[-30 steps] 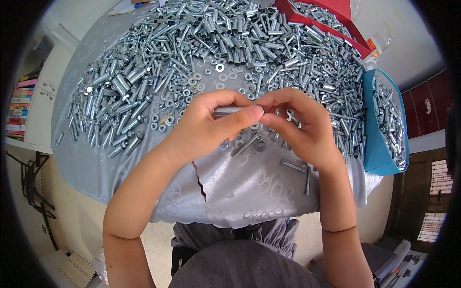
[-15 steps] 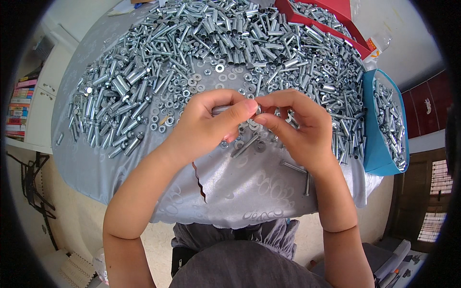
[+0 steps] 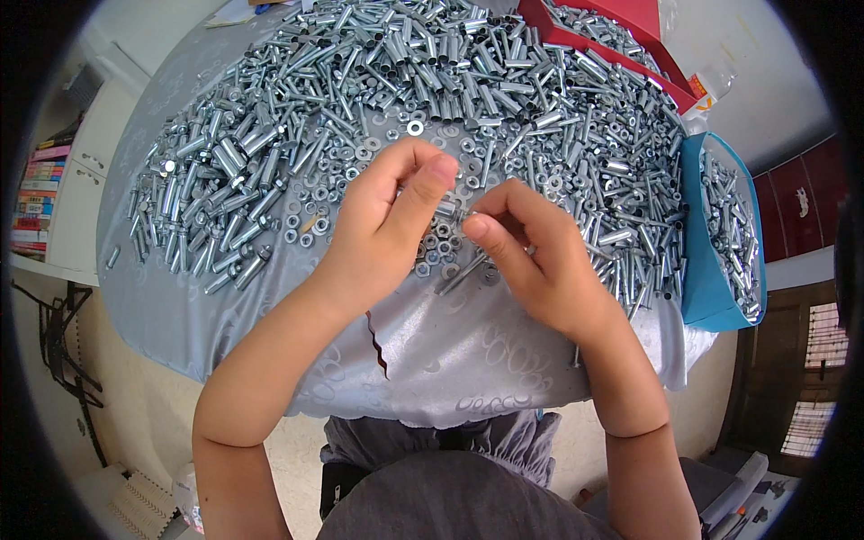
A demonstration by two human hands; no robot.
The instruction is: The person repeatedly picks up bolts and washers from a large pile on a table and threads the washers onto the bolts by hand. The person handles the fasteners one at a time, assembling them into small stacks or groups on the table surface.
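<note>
A metal sleeve anchor bolt point(image 3: 447, 211) lies between my hands above the table. My right hand point(image 3: 544, 261) pinches its right end between thumb and forefinger. The bolt's left end passes out of sight behind my left hand point(image 3: 382, 211). That hand is closed, its thumb bent up against the forefinger; what it grips is hidden. Below the hands are several hex nuts point(image 3: 434, 256) and a loose bolt point(image 3: 461, 274) on the grey tablecloth point(image 3: 432, 342). Loose washers point(image 3: 415, 128) lie beyond the hands.
A big heap of metal sleeves and bolts point(image 3: 423, 63) covers the far table. Assembled anchors point(image 3: 229, 162) are piled at left. A blue box point(image 3: 760, 306) of bolts stands at right, a red box point(image 3: 670, 67) behind it. The tablecloth has a tear point(image 3: 378, 346).
My left hand has shifted up and its thumb has come off the bolt's right end. My right hand has moved slightly left and down, keeping its pinch. More of the bolt's shiny sleeve shows.
</note>
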